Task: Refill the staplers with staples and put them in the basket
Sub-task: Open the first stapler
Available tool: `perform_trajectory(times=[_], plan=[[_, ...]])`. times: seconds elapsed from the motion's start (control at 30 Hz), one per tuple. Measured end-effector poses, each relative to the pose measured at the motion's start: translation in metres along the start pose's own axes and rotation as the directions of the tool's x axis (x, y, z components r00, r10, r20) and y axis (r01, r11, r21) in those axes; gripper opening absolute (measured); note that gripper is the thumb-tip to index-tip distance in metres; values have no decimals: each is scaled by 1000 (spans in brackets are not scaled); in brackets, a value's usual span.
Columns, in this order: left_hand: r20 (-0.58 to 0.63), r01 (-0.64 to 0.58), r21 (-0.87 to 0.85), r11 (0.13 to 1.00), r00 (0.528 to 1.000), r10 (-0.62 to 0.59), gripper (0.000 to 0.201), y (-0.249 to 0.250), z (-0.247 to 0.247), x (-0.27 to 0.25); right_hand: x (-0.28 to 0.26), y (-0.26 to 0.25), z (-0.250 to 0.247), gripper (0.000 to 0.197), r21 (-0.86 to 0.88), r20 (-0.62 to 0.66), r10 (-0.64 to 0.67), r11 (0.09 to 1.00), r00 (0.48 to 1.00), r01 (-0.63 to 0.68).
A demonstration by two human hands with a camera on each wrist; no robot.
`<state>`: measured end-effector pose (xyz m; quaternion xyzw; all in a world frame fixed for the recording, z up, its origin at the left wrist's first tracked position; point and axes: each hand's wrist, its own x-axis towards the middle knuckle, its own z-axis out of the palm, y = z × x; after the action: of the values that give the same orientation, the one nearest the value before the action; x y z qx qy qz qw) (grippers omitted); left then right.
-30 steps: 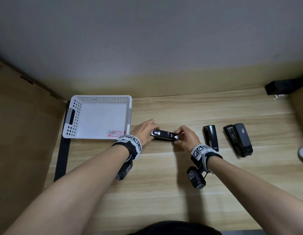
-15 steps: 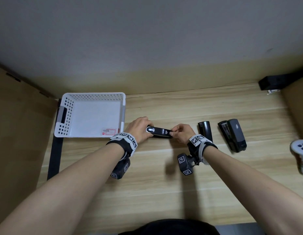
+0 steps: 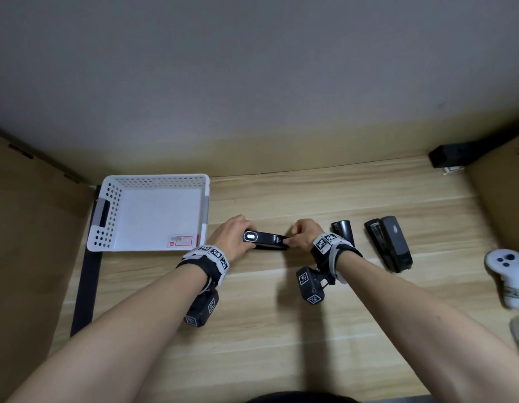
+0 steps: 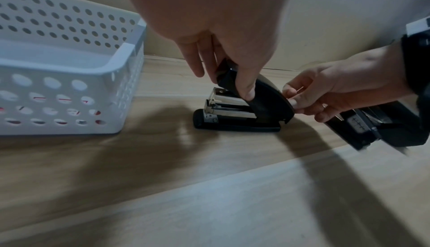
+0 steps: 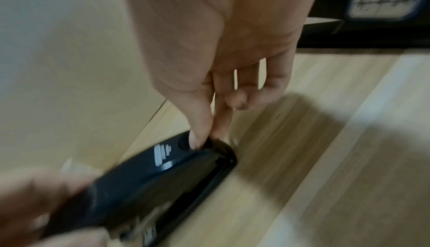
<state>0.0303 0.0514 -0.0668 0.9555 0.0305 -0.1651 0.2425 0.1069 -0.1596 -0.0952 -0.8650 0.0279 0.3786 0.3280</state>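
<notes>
From the head view: black stapler (image 3: 265, 240) on the wooden table (image 3: 252, 330), just right of the white basket (image 3: 107, 219), both hands on it. Left hand (image 3: 230, 237) over the front end, right hand (image 3: 304, 235) at the rear end. Two more black staplers to the right: a slim one (image 3: 343, 231) partly hidden behind the right wrist, a bulkier one (image 3: 390, 242) beyond it, apart from each other. White controller (image 3: 506, 271) at the far right edge.

From the left wrist view, unseen from above: top cover lifted at the front, metal staple channel (image 4: 223, 106) exposed, base flat on the table. Left fingers (image 4: 244, 85) curled round the raised cover, gripping it.

From the right wrist view, blurred: right thumb (image 5: 197, 131) and a fingertip pinching the rear edge of the cover; remaining fingers loosely curled, holding nothing.

Basket holding only a red-and-white label (image 3: 181, 240) on its floor.
</notes>
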Motion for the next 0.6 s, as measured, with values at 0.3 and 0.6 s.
perform_trajectory(times=[0.3,0.6], plan=[[-71,-34,-162,986,997,22,32,4,13,-15,-30,20,-13,48,-128,8,-304,945,953,302],[19,63,-132,989,998,-61,50,-35,17,-28,-24,3,20,33,-418,-66,-465,816,883,399]])
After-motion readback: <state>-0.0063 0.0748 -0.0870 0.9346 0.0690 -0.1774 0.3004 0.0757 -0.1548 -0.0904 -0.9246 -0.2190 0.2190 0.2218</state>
